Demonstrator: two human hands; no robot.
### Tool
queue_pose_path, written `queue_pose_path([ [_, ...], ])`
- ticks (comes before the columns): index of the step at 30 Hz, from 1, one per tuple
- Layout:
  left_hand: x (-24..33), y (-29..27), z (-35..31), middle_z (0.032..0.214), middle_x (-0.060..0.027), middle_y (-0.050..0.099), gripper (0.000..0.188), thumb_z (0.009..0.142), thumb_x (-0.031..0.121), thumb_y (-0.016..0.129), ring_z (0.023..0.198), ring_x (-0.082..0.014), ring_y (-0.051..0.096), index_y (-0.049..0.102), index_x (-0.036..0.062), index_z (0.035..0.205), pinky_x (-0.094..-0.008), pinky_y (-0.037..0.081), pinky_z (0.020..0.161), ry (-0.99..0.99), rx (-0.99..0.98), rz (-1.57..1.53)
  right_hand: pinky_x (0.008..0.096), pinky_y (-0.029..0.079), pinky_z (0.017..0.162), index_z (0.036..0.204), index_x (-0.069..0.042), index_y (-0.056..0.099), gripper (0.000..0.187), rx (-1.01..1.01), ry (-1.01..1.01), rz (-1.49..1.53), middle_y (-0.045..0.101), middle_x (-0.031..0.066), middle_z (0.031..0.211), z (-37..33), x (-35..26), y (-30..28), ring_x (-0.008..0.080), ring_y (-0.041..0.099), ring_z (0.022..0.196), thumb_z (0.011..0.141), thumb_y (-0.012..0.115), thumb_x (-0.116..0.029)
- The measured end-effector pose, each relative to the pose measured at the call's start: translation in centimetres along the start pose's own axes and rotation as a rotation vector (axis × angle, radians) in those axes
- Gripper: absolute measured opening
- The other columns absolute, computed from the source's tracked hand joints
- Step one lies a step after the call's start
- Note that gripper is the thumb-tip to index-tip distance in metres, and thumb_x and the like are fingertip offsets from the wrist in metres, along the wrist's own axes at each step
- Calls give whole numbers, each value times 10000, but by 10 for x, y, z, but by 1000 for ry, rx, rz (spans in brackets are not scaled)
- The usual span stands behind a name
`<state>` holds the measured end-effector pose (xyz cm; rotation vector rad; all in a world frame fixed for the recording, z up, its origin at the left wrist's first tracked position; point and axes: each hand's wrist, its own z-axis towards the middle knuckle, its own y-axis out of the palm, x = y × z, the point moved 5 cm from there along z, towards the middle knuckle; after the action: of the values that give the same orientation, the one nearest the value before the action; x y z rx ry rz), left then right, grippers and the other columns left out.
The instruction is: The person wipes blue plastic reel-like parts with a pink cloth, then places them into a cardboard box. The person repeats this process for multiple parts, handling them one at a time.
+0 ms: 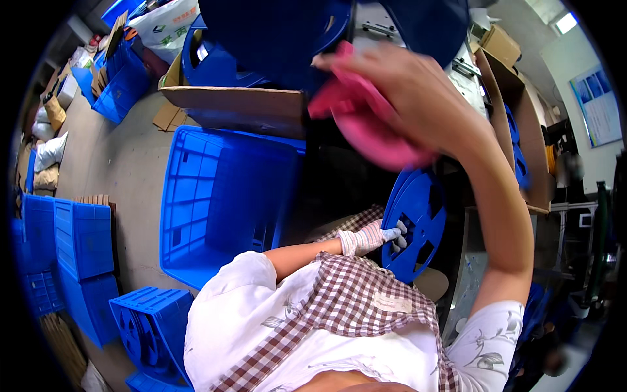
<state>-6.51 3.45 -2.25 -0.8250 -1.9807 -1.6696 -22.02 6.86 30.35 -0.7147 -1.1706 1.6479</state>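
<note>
4 o'clock: left hand (377, 238) grips blue reel (422, 228); 1 o'clock: right hand (413, 91) clutches pink item (366, 127); one-handed reel may tip

A brown-and-white checked apron (356, 287) pairs with a white shirt (228, 326) printed with grey leaves and a pale glove (362, 240) whose cuff carries pinkish stripes. Bright pink marks a blurred item (366, 130); vivid blue colours the reel (423, 230) and crate (241, 189); the cardboard (235, 104) is brown, the floor (140, 170) grey.
</note>
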Motion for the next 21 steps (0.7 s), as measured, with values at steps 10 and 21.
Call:
queue_pose_path([
  [10, 29, -7, -3, 973, -138, 647, 262, 946, 183, 559, 885, -226, 636, 507, 15, 1140, -394, 539, 831, 43, 95, -88, 381, 556, 793, 1187, -316, 642, 330, -345, 108, -144, 654, -1, 1082, 127, 47, 137, 215, 605, 1064, 869, 593, -241],
  [21, 38, 1, 5, 878, -87, 629, 266, 902, 174, 643, 798, -186, 623, 537, 11, 1084, -329, 533, 759, 68, 139, -208, 342, 534, 893, 1227, -48, 592, 380, 488, 418, 1273, 629, 120, 1197, -45, 56, 60, 248, 642, 1048, 861, 657, -124],
])
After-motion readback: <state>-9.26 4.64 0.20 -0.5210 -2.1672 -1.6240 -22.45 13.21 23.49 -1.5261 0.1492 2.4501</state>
